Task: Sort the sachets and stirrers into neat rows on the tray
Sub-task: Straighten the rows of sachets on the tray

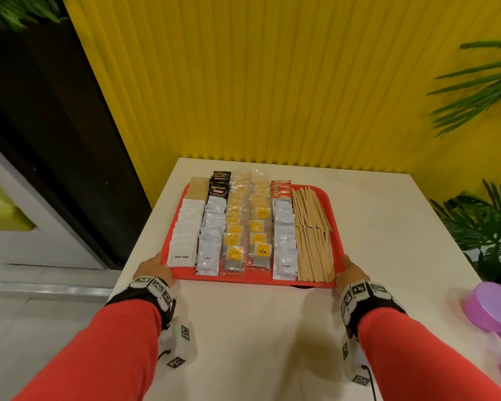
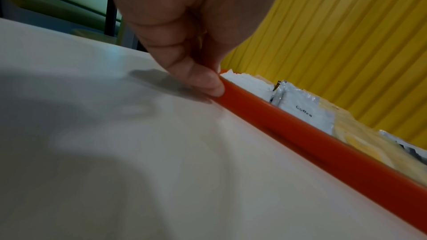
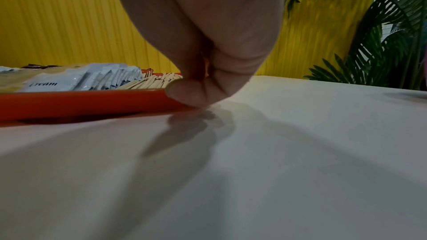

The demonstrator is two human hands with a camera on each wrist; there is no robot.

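Observation:
A red tray point(image 1: 252, 279) lies on the white table point(image 1: 258, 337). On it run lengthwise rows: white sugar sachets point(image 1: 185, 233), coffee sachets point(image 1: 211, 235), two rows of tea bags point(image 1: 235, 235), cream sachets point(image 1: 284, 241) and wooden stirrers point(image 1: 313, 235). Brown, black and red sachets sit at the far end. My left hand point(image 1: 154, 269) grips the near left corner. In the left wrist view its fingers point(image 2: 201, 79) curl against the rim point(image 2: 300, 134). My right hand point(image 1: 353, 270) pinches the near right corner, its fingertips point(image 3: 191, 90) on the rim point(image 3: 80, 101).
A purple lid or container point(image 1: 492, 306) sits at the table's right edge. Potted palms point(image 1: 480, 227) stand to the right beyond the table. A yellow ribbed wall point(image 1: 272, 82) backs the table. The table's left edge drops to the floor beside my left arm.

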